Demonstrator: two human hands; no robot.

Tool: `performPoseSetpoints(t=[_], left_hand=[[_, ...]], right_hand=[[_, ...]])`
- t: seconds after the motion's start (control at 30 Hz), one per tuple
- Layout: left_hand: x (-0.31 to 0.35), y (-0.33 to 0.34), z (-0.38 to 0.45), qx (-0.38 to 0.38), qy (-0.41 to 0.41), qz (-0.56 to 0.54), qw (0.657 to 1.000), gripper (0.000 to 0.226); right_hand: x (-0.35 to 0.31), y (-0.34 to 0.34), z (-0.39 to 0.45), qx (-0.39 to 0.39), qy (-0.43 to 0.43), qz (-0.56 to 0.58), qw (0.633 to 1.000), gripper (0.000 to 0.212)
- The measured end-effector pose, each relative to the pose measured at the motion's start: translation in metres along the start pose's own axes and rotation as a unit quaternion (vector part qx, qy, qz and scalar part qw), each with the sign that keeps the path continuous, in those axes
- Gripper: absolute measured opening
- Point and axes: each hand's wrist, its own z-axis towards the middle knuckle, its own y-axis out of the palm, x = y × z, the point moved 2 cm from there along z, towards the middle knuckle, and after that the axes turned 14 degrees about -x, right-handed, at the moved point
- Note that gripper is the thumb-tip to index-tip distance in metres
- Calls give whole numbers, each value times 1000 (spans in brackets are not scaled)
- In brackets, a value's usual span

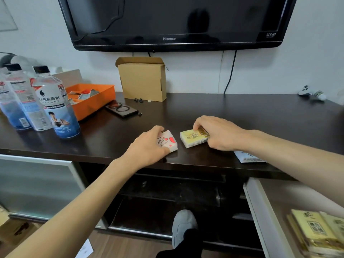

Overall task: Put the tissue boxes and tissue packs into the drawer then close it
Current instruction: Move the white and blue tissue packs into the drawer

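Note:
A small white tissue pack with red hearts [170,141] lies near the front edge of the dark cabinet top [260,118]; my left hand [147,146] closes around its left side. Right beside it lies a yellow tissue pack [192,138], gripped from the right by my right hand [217,133]. Another white pack [248,157] pokes out from under my right forearm at the top's edge. The drawer [260,211] stands open at the lower right, holding yellow tissue packs [316,231].
Three water bottles [54,103] stand at the left, with an orange tray [93,97] behind them. A cardboard box [143,81] leans on the wall under the TV [175,23]. A dark flat case [122,108] lies mid-left. My foot [183,228] is below.

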Motion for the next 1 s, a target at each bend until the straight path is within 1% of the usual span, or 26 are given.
performPoseSetpoints(t=[0.07, 0.1, 0.13, 0.2, 0.23, 0.27, 0.37, 0.4, 0.43, 0.47, 0.53, 0.6, 0.67, 0.83, 0.93, 1.0], left_hand=[[0, -2, 0, -5, 9, -18, 1000, 78], [1, -3, 0, -4, 13, -20, 1000, 79], [0, -3, 0, -3, 16, -20, 1000, 79], [-1, -5, 1, -8, 27, -15, 999, 78], [-2, -5, 2, -18, 34, -10, 999, 78], [-3, -6, 3, -32, 38, -2, 999, 80], [-4, -10, 5, -77, 38, 50, 995, 83], [-4, -11, 6, -84, 41, 67, 993, 81], [-5, -12, 7, -85, 48, 74, 993, 78], [-6, -14, 8, -80, 57, 71, 993, 74], [-9, -16, 9, -68, 73, 59, 993, 69], [-13, -17, 10, -60, 80, 51, 994, 67], [-16, -16, 10, -53, 83, 45, 994, 67], [-16, -13, 10, -33, 93, 35, 995, 65], [-15, -12, 8, -21, 100, 35, 994, 65], [-15, -11, 6, -10, 108, 32, 994, 65]], right_hand=[[-2, 3, -1, 35, 14, -8, 999, 73], [-3, 3, -2, 55, 26, -5, 998, 73], [-4, 3, -3, 73, 42, 2, 996, 69], [-7, 3, -4, 86, 76, -8, 993, 51], [-9, 5, -3, 78, 93, -21, 992, 43], [-13, 7, -2, 64, 107, -37, 992, 42], [-21, 16, 5, 22, 130, -59, 989, 67], [-23, 18, 7, 16, 130, -65, 989, 71], [-24, 19, 9, 12, 122, -64, 990, 70], [-24, 18, 9, 7, 108, -49, 993, 64], [-22, 13, 8, -19, 71, 16, 997, 56], [-21, 10, 6, -54, 46, 59, 996, 60], [-21, 11, 3, -65, 37, 55, 996, 64], [-19, 17, -3, -17, 17, 76, 997, 62], [-19, 18, -8, 27, 15, 50, 998, 72], [-20, 19, -9, 49, 27, 9, 998, 76]])
